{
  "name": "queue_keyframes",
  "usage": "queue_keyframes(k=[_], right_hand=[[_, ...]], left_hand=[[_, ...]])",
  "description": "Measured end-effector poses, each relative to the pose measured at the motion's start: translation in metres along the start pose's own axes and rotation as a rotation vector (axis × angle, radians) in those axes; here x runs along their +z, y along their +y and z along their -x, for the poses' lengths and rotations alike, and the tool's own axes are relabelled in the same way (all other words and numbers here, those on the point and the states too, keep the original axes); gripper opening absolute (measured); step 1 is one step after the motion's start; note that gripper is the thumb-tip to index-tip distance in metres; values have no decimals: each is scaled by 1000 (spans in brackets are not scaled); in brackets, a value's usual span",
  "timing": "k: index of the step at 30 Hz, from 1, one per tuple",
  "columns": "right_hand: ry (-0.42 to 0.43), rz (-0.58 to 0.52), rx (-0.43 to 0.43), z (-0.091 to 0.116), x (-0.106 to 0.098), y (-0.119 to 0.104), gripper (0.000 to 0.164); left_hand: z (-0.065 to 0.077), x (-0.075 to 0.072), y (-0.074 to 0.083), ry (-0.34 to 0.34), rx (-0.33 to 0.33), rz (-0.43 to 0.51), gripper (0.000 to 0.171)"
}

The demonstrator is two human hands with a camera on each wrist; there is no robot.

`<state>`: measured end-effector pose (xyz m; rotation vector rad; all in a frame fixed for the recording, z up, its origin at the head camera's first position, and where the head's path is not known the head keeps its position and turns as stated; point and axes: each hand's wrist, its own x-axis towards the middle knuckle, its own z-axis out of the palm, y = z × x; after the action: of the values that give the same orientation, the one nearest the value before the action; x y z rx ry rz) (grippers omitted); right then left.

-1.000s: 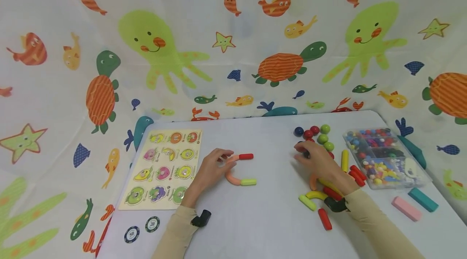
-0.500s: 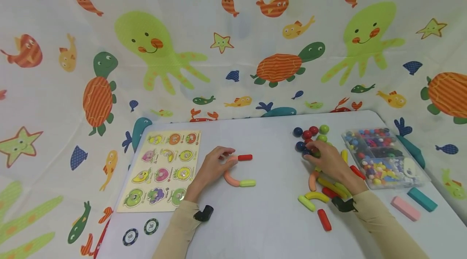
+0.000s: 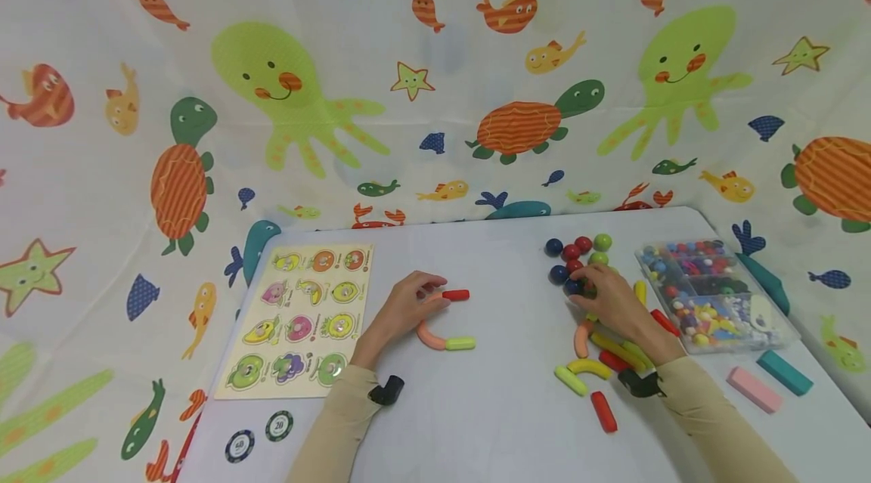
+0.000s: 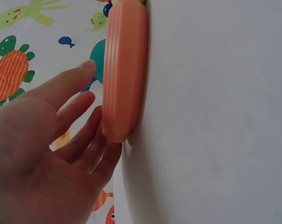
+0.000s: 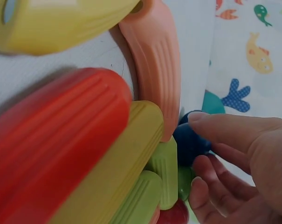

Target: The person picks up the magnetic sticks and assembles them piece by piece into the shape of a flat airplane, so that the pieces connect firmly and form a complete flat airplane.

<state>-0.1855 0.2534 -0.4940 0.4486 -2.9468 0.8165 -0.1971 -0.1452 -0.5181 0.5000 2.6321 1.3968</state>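
Note:
My left hand hovers loosely curved over the C-shaped row of plastic pieces on the left. Its fingertips lie right beside a peach curved piece, with no grip on it. A red straight piece and a light green piece form that row's ends, joined to the peach curves. Over at the ball cluster, my right hand pinches a dark blue ball between thumb and fingers. More dark blue balls, red balls and green balls sit around it.
Loose tube pieces, among them a yellow curve and a red one, lie below my right hand. A divided bead box and pink block stand right. Left are a fruit puzzle board and two chips.
My right hand has moved slightly right and down, its fingers now at a dark blue ball of the cluster. The left hand stays nearly still beside the peach piece.

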Motion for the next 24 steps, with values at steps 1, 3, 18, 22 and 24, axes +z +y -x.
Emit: queue_keyframes(k=[1, 3, 18, 22, 24], right_hand=[[-5, 1, 7, 0, 0, 0, 39], [-23, 5, 20, -1, 1, 0, 41], [-125, 55, 80, -3, 6, -5, 46], [-121, 53, 63, -4, 6, -8, 47], [-113, 40, 46, -4, 6, -10, 47]], left_hand=[[-1, 1, 0, -5, -1, -1, 39], [-1, 2, -1, -12, 1, -2, 38], [-7, 6, 2, -27, -17, -74, 32], [-9, 8, 1, -29, -4, -113, 30], [-11, 9, 1, -27, 0, -128, 29]])
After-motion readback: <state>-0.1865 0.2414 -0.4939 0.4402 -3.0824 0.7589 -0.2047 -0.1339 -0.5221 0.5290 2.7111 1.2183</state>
